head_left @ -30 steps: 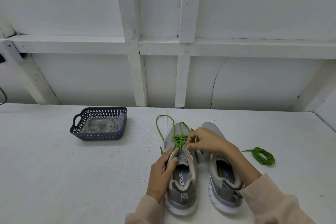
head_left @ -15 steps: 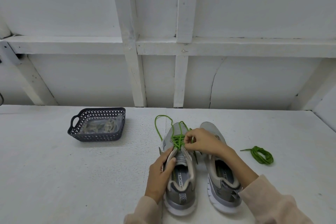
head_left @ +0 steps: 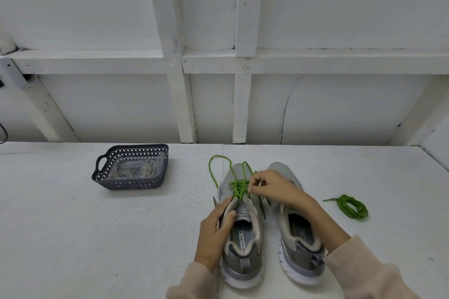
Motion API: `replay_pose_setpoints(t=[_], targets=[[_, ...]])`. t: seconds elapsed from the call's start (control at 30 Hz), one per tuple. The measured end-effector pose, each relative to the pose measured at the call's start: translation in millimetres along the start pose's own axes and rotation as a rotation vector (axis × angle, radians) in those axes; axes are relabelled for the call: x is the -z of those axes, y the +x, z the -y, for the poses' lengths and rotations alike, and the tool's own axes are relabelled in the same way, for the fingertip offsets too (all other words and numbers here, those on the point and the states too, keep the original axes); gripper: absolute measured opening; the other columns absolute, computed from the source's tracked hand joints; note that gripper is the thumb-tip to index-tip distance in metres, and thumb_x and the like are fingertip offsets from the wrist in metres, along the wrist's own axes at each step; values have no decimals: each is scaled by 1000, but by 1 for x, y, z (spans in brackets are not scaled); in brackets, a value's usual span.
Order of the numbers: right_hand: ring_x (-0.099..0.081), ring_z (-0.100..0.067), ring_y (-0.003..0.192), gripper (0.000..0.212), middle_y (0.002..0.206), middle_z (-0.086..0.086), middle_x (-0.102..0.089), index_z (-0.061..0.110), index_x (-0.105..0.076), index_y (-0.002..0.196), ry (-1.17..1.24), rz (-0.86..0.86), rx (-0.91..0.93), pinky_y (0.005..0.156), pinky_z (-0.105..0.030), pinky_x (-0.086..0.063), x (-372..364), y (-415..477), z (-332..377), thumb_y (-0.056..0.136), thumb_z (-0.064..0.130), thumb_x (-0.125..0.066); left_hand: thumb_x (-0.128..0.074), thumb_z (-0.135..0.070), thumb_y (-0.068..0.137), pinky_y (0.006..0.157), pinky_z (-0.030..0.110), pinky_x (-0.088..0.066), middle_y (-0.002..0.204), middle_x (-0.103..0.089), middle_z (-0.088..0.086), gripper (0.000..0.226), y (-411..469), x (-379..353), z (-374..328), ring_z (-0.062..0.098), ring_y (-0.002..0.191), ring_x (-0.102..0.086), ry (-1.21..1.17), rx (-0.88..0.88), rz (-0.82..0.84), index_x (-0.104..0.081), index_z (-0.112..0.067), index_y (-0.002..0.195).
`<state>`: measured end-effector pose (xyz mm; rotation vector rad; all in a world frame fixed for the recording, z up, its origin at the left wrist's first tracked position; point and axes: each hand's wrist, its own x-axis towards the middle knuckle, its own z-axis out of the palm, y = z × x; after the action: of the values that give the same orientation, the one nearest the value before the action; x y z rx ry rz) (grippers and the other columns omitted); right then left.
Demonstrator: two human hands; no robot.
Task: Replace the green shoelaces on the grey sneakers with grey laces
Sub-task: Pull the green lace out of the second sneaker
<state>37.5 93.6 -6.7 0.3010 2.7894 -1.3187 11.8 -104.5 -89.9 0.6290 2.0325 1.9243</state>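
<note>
L hand curls fingers & thumb round the collar/eyelet edge of the laced sneaker, prob. to pin it to the table so it doesn't skid when the lace gets tugged. R hand reaches across, fingertips pinching the green lace at the crossings above the tongue. Its free ends loop out past the toe, so slack sits fwd and each crossing should pull loose easily. Both shoes stand side by side, heels toward the person, eyelets up & within reach. The other sneaker looks lace-free, though the R forearm hides much of it. A coiled green lace lies well apart to the R, parked out of the work area. Back-L, a dark mesh basket holds a clear bag of pale laces, likely the grey replacements, unopened as far as I can tell.
</note>
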Motion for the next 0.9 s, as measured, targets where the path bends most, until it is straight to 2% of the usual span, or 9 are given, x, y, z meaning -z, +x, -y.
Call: replay_pose_setpoints(t=[0.1, 0.23, 0.3, 0.47, 0.57, 0.63, 0.77, 0.83, 0.9], targets=[[-50, 4, 55, 13, 71, 10, -64, 19, -67, 74, 80, -51, -3, 61, -21, -41, 6, 2, 0, 87, 22, -68, -60, -13, 92, 95, 6, -37, 125, -62, -18, 31, 0, -1, -1, -7, 119, -51, 6, -6, -2, -65, -24, 121], [-48, 6, 52, 18, 64, 12, -60, 22, -66, 71, -35, 53, -17, 57, -15, -37, 2, -3, 2, 83, 33, -74, -61, -15, 92, 96, 8, -38, 122, -62, -25, 30, 0, -1, -2, -7, 119, -52, 9, -17, 2, -66, -29, 118], [-47, 3, 54, 18, 62, 12, -58, 20, -64, 70, -69, 64, -2, 59, -19, -40, 1, -3, 1, 85, 26, -72, -60, -15, 92, 97, 8, -38, 122, -60, -28, 30, 0, 0, -2, -8, 119, -51, 19, -26, 8, -66, -29, 118], [-50, -2, 61, 15, 73, 10, -62, 11, -67, 81, 9, -182, -20, 68, -26, -41, 9, 3, 5, 91, 23, -66, -60, -12, 92, 94, 5, -36, 124, -61, -20, 31, 0, -1, -2, -10, 118, -51, 20, -23, 2, -65, -23, 120], [-51, -2, 62, 28, 75, 5, -65, 9, -71, 85, -10, -30, -54, 64, -24, -41, 5, -2, 6, 82, 36, -75, -60, -13, 92, 94, 6, -38, 125, -61, -17, 31, 1, 0, -1, -10, 117, -52, 22, -11, -3, -64, -24, 121], [-51, 1, 59, 22, 73, 8, -65, 13, -72, 83, -64, 83, -90, 62, -22, -40, -2, -4, 5, 80, 35, -77, -61, -14, 92, 95, 7, -38, 124, -62, -18, 31, 1, 0, 0, -8, 117, -53, 19, -8, -4, -65, -24, 121], [-51, -11, 59, 21, 68, 0, -64, 18, -64, 68, -72, -150, -43, 67, -32, -45, 6, 3, 6, 86, 24, -70, -61, -14, 92, 96, 8, -38, 125, -61, -16, 30, 0, 0, 1, -7, 119, -52, 13, -9, -1, -65, -19, 122], [-50, -7, 56, 21, 64, 8, -61, 22, -63, 67, -10, -298, -37, 64, -29, -42, 13, 3, 10, 88, 25, -69, -60, -12, 92, 95, 6, -37, 126, -61, -16, 30, 0, 0, 1, -8, 119, -51, 14, -12, 1, -65, -18, 122], [-50, -6, 58, 22, 63, 10, -59, 26, -62, 65, 20, -220, -36, 62, -27, -40, 14, -1, 13, 85, 31, -73, -60, -12, 92, 95, 6, -37, 126, -61, -16, 31, 1, 0, 1, -7, 119, -52, 20, -17, -5, -65, -19, 122]])
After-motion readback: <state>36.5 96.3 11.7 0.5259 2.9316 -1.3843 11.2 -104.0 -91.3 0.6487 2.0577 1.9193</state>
